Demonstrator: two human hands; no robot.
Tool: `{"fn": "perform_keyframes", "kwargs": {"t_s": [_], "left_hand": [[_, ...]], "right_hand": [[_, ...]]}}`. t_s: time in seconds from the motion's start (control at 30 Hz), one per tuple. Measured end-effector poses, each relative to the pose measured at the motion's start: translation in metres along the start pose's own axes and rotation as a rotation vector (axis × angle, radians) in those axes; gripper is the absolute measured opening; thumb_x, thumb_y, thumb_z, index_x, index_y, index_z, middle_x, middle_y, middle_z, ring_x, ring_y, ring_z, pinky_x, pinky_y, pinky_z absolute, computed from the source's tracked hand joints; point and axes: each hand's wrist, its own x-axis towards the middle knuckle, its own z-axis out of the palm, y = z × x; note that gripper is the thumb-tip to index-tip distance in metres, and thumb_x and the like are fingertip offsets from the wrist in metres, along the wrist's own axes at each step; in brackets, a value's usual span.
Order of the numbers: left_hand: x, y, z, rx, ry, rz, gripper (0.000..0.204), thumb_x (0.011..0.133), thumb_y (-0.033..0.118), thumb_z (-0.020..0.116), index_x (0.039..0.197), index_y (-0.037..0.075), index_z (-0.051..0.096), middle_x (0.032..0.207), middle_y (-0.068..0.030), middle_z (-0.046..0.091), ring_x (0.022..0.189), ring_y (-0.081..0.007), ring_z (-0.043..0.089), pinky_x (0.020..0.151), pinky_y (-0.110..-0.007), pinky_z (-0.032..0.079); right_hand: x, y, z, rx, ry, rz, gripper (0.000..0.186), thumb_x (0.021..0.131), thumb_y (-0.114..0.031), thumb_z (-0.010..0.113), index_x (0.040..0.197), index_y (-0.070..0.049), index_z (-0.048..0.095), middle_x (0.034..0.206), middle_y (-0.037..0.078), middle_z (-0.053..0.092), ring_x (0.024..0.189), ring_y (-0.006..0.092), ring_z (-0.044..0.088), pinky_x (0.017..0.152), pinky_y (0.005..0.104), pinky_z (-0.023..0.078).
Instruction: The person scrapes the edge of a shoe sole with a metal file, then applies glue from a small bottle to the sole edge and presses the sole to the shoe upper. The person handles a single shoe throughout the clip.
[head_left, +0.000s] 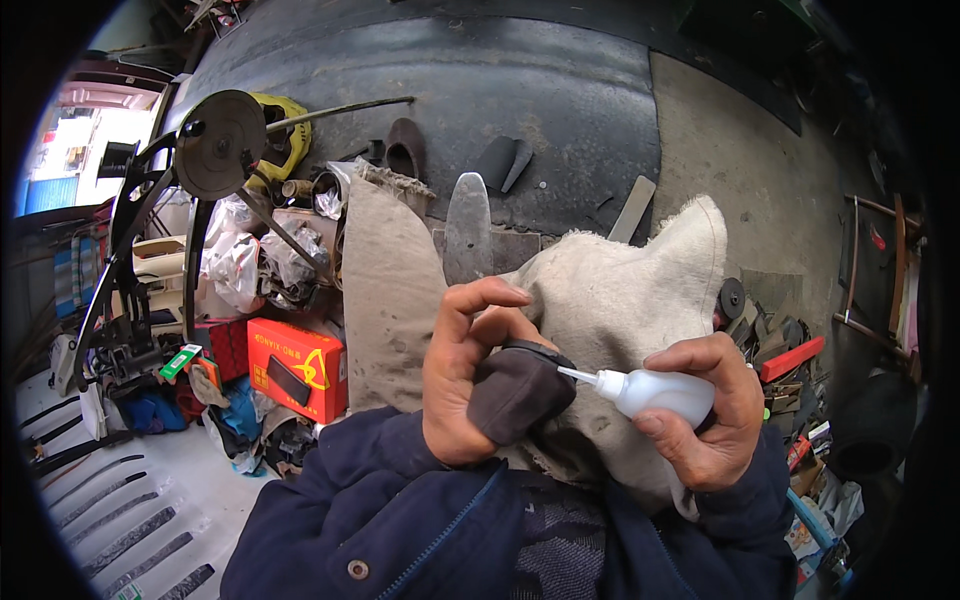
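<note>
- Two bare hands work over a pale coarse cloth [610,290] draped on the lap, likely there to catch drips
- Left hand [465,375] is curled tight round a dark grey shoe piece [518,392], thumb and forefinger pinching its black edge so the rim faces the nozzle at 3 o'clock
- Right hand [705,415] is wrapped round one white squeeze bottle [655,392], fingers pressed together, its thin tip touching the piece's edge
- One orange box [297,368] lies at 9 o'clock of the hands, one round metal wheel [220,143] at 11 o'clock, well apart
</note>
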Motion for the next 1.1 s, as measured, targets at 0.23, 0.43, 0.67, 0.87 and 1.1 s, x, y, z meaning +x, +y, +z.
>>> {"fn": "perform_keyframes", "kwargs": {"t_s": [0.23, 0.43, 0.67, 0.87, 1.1], "left_hand": [[-0.001, 0.001, 0.000, 0.008, -0.007, -0.005, 0.070, 0.079, 0.004, 0.084, 0.133, 0.008, 0.040, 0.092, -0.0082, 0.064, 0.088, -0.0121, 0.064, 0.084, -0.027, 0.051], [0.000, 0.000, 0.000, 0.001, -0.008, -0.001, 0.070, 0.078, 0.004, 0.085, 0.132, 0.008, 0.041, 0.095, -0.0078, 0.064, 0.088, -0.0113, 0.063, 0.084, -0.026, 0.050], [0.000, 0.000, 0.000, 0.001, -0.004, -0.012, 0.070, 0.077, 0.004, 0.085, 0.132, 0.008, 0.041, 0.095, -0.0072, 0.064, 0.089, -0.0109, 0.063, 0.085, -0.026, 0.050], [-0.001, -0.001, -0.001, 0.004, -0.002, -0.018, 0.072, 0.076, 0.003, 0.086, 0.132, 0.008, 0.041, 0.095, -0.0071, 0.064, 0.089, -0.0107, 0.062, 0.085, -0.026, 0.050], [-0.001, 0.000, 0.002, -0.069, 0.021, -0.054, 0.072, 0.076, 0.002, 0.086, 0.132, 0.008, 0.042, 0.095, -0.0071, 0.064, 0.089, -0.0109, 0.063, 0.084, -0.026, 0.050]], "right_hand": [[0.004, -0.002, -0.003, -0.085, -0.020, -0.034, 0.037, 0.081, -0.009, 0.081, 0.111, 0.001, 0.063, 0.090, 0.012, 0.073, 0.074, 0.0169, 0.073, 0.067, 0.0252, 0.055], [0.008, -0.003, -0.005, -0.079, -0.031, -0.058, 0.036, 0.079, -0.008, 0.082, 0.109, 0.002, 0.065, 0.090, 0.012, 0.074, 0.076, 0.0176, 0.073, 0.066, 0.0262, 0.055], [0.021, -0.006, -0.013, -0.133, -0.103, -0.151, 0.035, 0.078, -0.010, 0.083, 0.105, 0.003, 0.065, 0.089, 0.014, 0.073, 0.075, 0.0230, 0.075, 0.066, 0.0283, 0.056], [0.025, -0.009, -0.015, -0.138, -0.126, -0.154, 0.034, 0.079, -0.011, 0.082, 0.104, 0.004, 0.065, 0.089, 0.014, 0.073, 0.075, 0.0244, 0.075, 0.067, 0.0298, 0.057], [0.019, -0.010, -0.019, -0.056, -0.073, -0.047, 0.038, 0.080, -0.013, 0.082, 0.109, 0.004, 0.064, 0.089, 0.013, 0.072, 0.072, 0.0187, 0.072, 0.065, 0.0276, 0.055]]}}
